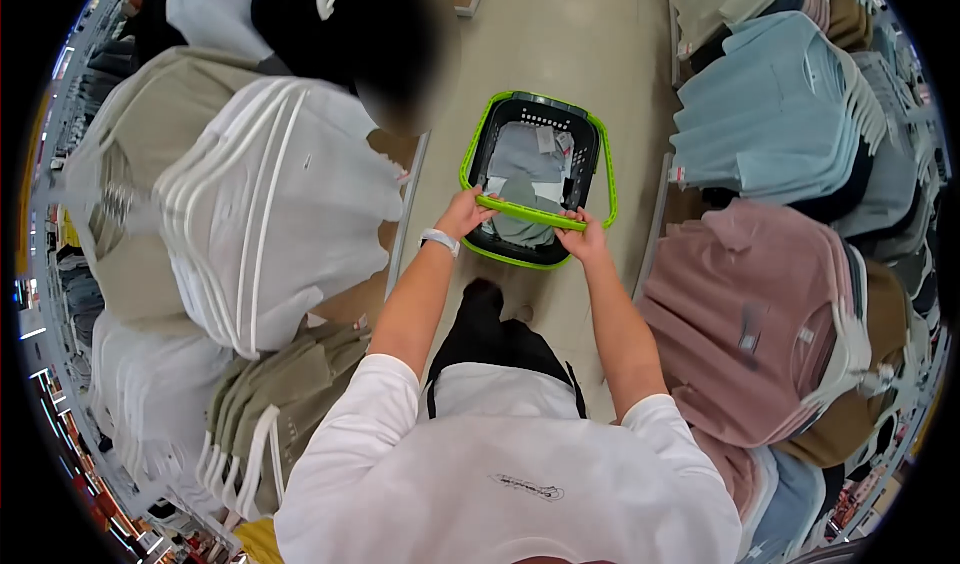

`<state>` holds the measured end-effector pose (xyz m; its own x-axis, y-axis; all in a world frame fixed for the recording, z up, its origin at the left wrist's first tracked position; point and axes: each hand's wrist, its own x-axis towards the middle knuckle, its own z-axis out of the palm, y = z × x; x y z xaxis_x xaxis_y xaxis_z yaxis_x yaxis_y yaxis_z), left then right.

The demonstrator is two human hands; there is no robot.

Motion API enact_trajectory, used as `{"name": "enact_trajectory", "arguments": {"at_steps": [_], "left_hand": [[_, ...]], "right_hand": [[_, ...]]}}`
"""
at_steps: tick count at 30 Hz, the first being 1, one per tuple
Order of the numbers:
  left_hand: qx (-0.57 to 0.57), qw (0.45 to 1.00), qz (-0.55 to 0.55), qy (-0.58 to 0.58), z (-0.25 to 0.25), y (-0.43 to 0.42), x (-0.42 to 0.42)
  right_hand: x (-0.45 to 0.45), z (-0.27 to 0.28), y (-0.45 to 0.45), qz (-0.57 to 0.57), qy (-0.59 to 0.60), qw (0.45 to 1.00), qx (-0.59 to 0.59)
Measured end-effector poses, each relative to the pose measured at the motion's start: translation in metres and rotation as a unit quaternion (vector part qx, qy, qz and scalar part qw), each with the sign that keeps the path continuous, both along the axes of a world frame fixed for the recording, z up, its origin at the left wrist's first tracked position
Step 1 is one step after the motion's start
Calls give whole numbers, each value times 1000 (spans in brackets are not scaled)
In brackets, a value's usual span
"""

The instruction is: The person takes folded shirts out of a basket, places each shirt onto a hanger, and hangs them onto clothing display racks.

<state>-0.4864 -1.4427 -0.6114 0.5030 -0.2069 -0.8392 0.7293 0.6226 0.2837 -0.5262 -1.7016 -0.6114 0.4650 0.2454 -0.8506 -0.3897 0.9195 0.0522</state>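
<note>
The pale floor (560,24) runs as an aisle beneath and beyond the basket (584,154), with hanging clothes along both sides. Left of the basket, white shirts (335,179) hang on white hangers, with a beige shirt (185,94) farther left and olive shirts (300,374) nearer the person. Right of the basket and nearer the person hang pink shirts (740,314); light blue shirts (770,104) hang to its right and farther up the aisle. The wearer's white T-shirt (500,464) and black trousers (500,349) are on the near side of the basket.

The basket is dark with green edging, and its green handle (530,214) crosses above the basket's near part. Both hands grasp this handle: the left hand (467,212) has its fingers curled at the left end, and the right hand (583,236) closes on the right end. The basket lies mostly beyond the grip, with its near end reaching under the handle toward the person.

Inside the basket, light grey cloth (525,149) lies in the far part and grey-green cloth (522,230) in the near part, partly beneath the handle. A white band (440,240) circles the left wrist, just outside the basket's near left side. Smallest is a pale tag (546,140) on the light grey cloth in the basket.
</note>
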Motion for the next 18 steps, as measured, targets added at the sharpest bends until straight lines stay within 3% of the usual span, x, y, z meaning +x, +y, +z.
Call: {"name": "enact_trajectory", "arguments": {"at_steps": [6, 8, 18], "left_hand": [[-6, 1000, -17, -8, -17, -28, 120], [3, 1000, -9, -1, -10, -40, 150], [-23, 999, -4, 28, -39, -72, 356]], "right_hand": [[125, -31, -29, -32, -26, 999, 21], [157, -26, -39, 4, -3, 1000, -25], [356, -54, -75, 9, 22, 1000, -9]]}}
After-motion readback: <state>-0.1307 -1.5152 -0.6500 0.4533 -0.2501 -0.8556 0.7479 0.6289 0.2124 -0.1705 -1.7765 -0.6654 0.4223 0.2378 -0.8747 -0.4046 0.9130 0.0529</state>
